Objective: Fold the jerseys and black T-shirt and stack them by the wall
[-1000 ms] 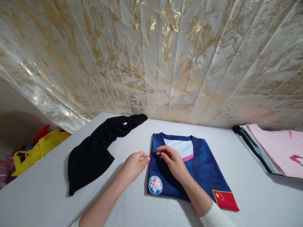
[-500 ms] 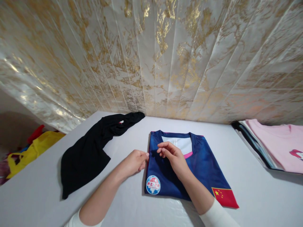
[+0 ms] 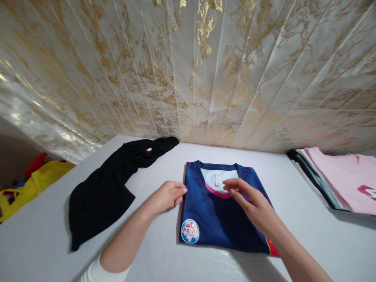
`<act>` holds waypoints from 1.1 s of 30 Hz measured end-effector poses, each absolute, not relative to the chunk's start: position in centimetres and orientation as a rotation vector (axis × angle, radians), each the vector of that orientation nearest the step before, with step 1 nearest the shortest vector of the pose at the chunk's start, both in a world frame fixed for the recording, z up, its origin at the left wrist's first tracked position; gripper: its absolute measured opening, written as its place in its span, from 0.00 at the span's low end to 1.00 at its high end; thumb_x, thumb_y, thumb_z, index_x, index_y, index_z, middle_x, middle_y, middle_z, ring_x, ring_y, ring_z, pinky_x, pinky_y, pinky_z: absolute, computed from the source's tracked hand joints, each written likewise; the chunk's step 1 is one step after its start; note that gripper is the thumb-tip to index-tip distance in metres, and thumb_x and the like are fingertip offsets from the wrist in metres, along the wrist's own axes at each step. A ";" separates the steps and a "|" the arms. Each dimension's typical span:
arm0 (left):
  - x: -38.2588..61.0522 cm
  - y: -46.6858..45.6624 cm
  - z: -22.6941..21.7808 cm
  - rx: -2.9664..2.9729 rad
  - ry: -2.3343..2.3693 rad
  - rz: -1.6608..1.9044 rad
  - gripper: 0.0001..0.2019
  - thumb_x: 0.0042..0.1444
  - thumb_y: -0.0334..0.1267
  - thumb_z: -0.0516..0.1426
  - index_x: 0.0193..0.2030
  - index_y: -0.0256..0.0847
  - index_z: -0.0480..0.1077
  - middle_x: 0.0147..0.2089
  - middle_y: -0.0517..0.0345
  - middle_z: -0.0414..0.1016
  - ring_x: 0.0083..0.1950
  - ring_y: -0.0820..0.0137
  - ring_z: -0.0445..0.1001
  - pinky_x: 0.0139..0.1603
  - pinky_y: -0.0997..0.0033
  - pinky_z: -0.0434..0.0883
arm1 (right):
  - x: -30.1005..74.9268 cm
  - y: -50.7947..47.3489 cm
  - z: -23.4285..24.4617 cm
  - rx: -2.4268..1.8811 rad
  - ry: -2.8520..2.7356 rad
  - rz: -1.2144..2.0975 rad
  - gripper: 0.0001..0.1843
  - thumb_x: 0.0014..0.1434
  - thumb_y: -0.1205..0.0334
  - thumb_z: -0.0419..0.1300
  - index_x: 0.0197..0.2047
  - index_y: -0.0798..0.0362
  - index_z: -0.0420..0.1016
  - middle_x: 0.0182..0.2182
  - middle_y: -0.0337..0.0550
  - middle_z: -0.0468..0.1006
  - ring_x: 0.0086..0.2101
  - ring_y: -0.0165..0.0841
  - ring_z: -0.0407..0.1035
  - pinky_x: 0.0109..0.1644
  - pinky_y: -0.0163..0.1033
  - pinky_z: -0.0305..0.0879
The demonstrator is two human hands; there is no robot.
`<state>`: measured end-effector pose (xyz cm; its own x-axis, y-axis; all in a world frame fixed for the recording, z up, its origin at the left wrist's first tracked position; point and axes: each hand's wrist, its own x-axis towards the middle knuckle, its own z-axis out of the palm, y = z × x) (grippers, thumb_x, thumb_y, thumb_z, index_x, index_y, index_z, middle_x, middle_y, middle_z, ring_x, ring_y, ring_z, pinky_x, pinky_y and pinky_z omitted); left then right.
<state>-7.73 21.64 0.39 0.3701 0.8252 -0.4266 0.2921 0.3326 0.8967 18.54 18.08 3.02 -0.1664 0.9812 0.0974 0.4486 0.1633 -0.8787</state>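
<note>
A folded navy jersey point(image 3: 217, 219) lies flat, its neckline up, with pink trim, a white inside and a round badge at its lower left corner. At its left edge is my left hand point(image 3: 168, 197), thumb and fingers pinched together on the rim of the cloth. My right hand point(image 3: 252, 199) hovers above the jersey's right half near the collar, fingers loosely stretched and holding nothing. Its forearm partly covers a red patch point(image 3: 273, 249) at the lower right corner. To the left a black garment point(image 3: 101, 192) lies loosely spread.
On the right of the white table point(image 3: 158, 262) is a stack of folded clothes with a pink shirt point(image 3: 343, 172) on top. Yellow cloth point(image 3: 38, 186) and a red piece sit beyond the left table edge. A gold-patterned curtain point(image 3: 188, 78) hangs along the back.
My right hand has moved right across the jersey, away from the left side of the collar. My left hand remains at the jersey's left edge. The view has shifted slightly.
</note>
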 end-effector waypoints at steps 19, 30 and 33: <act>-6.8 21.9 -0.1 1.264 1.368 0.513 0.19 0.42 0.55 0.59 0.24 0.39 0.65 0.12 0.69 0.58 0.14 0.80 0.50 0.17 0.77 0.45 | 24.9 15.5 -4.4 -1.627 -2.030 0.100 0.22 0.66 0.55 0.45 0.61 0.49 0.60 0.62 0.52 0.64 0.62 0.45 0.57 0.60 0.56 0.62; -7.2 21.9 0.3 1.369 1.368 0.458 0.27 0.43 0.65 0.56 0.18 0.41 0.61 0.12 0.66 0.58 0.14 0.78 0.53 0.17 0.76 0.49 | 30.2 16.1 0.3 -1.775 -1.513 0.600 0.23 0.61 0.45 0.48 0.52 0.50 0.68 0.44 0.50 0.78 0.46 0.41 0.72 0.49 0.47 0.68; -7.5 21.5 0.7 1.401 1.293 0.389 0.30 0.49 0.67 0.50 0.15 0.40 0.59 0.11 0.64 0.56 0.14 0.78 0.52 0.18 0.75 0.49 | 31.7 15.9 0.7 -1.857 -1.459 0.809 0.23 0.55 0.42 0.53 0.42 0.52 0.72 0.27 0.44 0.77 0.29 0.37 0.72 0.34 0.41 0.69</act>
<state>-7.52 21.53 0.69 0.3419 0.8398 -0.4216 0.4676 0.2371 0.8515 31.72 15.92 0.71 0.1964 0.9771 -0.0822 0.5872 -0.1843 -0.7882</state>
